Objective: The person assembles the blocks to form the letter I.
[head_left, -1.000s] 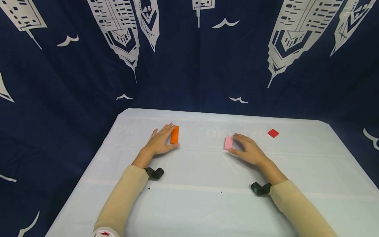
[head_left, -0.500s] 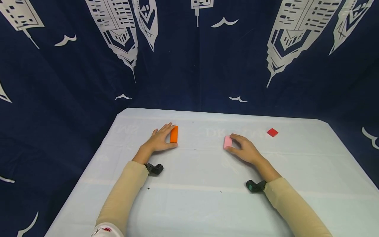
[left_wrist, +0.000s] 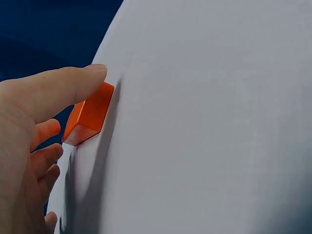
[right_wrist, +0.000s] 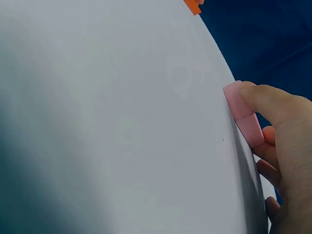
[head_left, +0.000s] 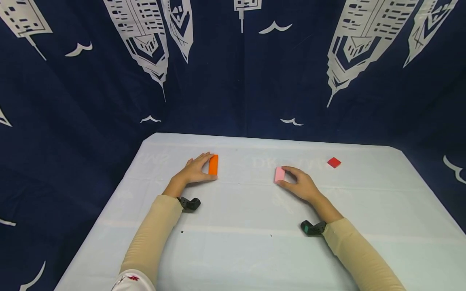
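Note:
On the left of the white table (head_left: 236, 210) an orange rectangular block (head_left: 213, 165) lies lengthwise between the thumb and fingers of my left hand (head_left: 194, 170), which grips its two short ends. In the left wrist view the thumb overlaps one end of the orange block (left_wrist: 92, 112). Farther right, my right hand (head_left: 300, 184) pinches a smaller pink block (head_left: 279, 174) the same way, thumb at the near end and forefinger at the far end. The right wrist view shows the thumb pressed on the pink block (right_wrist: 243, 114), with other fingertips behind it.
A red block (head_left: 334, 162), turned like a diamond, lies toward the back right of the table, beyond the right hand. Behind the table hangs a dark blue cloth (head_left: 218, 93) with white building prints. Black cameras (head_left: 190, 204) sit on both wrists.
Both hands have closed in on their blocks, thumb and fingertips drawing to the ends. The right forearm has shifted slightly left. The blocks stay about where they were on the table.

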Motion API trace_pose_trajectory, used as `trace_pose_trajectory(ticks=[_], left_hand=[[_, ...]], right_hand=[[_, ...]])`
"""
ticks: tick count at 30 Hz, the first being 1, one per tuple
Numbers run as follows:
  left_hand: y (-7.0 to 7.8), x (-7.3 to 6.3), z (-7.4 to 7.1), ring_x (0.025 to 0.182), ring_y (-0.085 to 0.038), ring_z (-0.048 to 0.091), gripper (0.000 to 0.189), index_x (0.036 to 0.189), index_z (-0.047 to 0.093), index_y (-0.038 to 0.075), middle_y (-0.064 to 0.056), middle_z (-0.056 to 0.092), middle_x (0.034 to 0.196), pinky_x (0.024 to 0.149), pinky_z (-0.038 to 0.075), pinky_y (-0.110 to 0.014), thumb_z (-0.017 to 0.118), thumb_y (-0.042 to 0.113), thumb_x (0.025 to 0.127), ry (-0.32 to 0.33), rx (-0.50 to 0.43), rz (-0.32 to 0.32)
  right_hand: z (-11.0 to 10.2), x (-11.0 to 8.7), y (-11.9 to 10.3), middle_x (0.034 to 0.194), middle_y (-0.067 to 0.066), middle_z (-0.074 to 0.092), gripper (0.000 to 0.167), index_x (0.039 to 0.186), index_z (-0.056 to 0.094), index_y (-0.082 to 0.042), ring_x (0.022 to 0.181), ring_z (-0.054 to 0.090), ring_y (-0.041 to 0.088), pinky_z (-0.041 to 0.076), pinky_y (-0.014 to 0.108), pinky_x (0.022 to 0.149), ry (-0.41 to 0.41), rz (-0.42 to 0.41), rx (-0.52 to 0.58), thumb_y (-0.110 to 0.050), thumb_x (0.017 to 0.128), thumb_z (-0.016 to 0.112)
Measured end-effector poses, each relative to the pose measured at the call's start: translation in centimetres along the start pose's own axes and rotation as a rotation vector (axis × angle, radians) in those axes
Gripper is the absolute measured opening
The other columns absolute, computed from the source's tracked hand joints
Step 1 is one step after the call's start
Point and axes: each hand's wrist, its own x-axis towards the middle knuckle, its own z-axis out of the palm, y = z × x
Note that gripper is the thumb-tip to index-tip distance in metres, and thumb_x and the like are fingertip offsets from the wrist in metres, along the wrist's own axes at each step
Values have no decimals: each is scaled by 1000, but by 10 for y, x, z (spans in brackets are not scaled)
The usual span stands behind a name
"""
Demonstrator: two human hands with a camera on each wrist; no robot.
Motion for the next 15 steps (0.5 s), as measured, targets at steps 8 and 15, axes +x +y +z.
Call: trace_pose_trajectory(ticks=[8, 15], left_hand=[[2, -1, 1, 146, -31, 19, 94, 154, 30, 15, -12, 27, 158, 114, 4, -59, 77, 45, 78, 21, -8, 12], [1, 1, 3, 145, -33, 20, 91, 153, 32, 14, -13, 30, 156, 114, 5, -57, 77, 41, 78, 37, -23, 12]], right_hand=[[4, -1, 3, 142, 22, 48, 65, 138, 53, -3, 135, 39, 39, 28, 52, 110, 34, 4, 28, -35, 86, 74], [5, -3, 2, 142, 22, 49, 64, 137, 53, -2, 134, 39, 40, 28, 52, 110, 52, -4, 30, -34, 86, 75]])
